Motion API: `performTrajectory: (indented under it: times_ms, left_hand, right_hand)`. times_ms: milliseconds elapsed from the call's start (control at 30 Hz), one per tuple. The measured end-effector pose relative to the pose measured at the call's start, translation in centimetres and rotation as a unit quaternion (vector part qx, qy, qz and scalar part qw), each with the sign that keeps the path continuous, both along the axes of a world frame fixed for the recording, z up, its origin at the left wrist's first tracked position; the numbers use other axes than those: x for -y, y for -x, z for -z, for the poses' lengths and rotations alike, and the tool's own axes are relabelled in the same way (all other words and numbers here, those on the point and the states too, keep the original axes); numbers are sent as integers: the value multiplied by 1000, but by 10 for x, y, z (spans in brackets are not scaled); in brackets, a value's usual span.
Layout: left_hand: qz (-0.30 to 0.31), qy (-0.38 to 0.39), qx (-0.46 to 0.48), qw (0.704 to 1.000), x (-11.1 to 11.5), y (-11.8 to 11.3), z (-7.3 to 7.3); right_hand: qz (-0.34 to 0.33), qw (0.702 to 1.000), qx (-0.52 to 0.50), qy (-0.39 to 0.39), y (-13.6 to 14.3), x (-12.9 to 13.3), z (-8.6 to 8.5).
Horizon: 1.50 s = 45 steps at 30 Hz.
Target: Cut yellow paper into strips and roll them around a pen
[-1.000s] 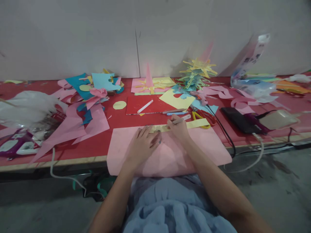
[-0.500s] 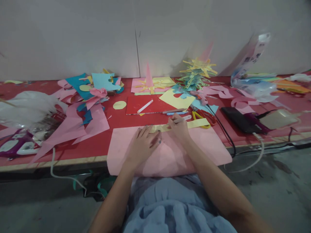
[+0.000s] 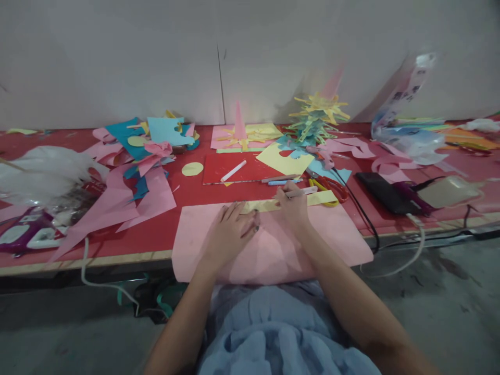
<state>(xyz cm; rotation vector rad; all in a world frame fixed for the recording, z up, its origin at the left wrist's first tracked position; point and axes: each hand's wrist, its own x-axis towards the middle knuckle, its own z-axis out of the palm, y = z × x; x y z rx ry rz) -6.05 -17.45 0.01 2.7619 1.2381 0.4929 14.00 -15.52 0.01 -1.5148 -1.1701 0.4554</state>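
Note:
My left hand [image 3: 230, 229] lies flat with its fingers spread, its fingertips on the left end of a narrow yellow paper strip [image 3: 267, 205]. Under both hands is a large pink paper sheet [image 3: 273, 250], which overhangs the front table edge. My right hand [image 3: 292, 209] is closed round a pale marker pen [image 3: 307, 191], whose back end points right. The pen's tip is hidden by the fingers, over the middle of the strip. Just past the strip's right end lie red-and-yellow-handled scissors [image 3: 332, 188].
Behind the sheet are a red board [image 3: 242, 169] with a white marker [image 3: 233, 171], and a yellow cut sheet [image 3: 287, 160]. Paper scraps [image 3: 152, 195] lie left. A layered paper tree [image 3: 318, 117], glue gun [image 3: 325, 154] and black power bank [image 3: 385, 192] stand or lie right.
My right hand has shifted a little to the right along the yellow strip, and more of the marker pen shows. My left hand has stayed in place.

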Motion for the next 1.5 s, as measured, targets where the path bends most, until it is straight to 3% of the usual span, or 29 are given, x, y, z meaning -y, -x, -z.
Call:
performTrajectory:
  times_ms: [100,267,567,800,1067,1267,1400,1500]
  left_hand:
    - [0,2,1,1000,0,0,0]
    - [-3,4,5,1000,0,0,2]
    - [-2,0,9,1000,0,0,1]
    - [-1,8,12,1000,-1,0,2]
    - [-4,12,15,1000,0,0,2]
    - [-2,10,7,1000,-1,0,3]
    - [-6,12,3,1000,-1,0,2]
    - [-4,20,1,1000,0,0,0]
  right_hand:
    - [-29,1000,9,7,0,-2,3]
    - [1,999,33,21,-1,-3,7]
    - [-8,997,63,45,-2,-3,4]
    - [-9,999,33,24,-2,-4,9]
    - [8,997,67,37,0,-1,1]
    - [-26,999,39,14,0,-1,1]
    - [13,997,75,17,-2,0,0]
    - [70,990,115,-37,-1,5,-2]
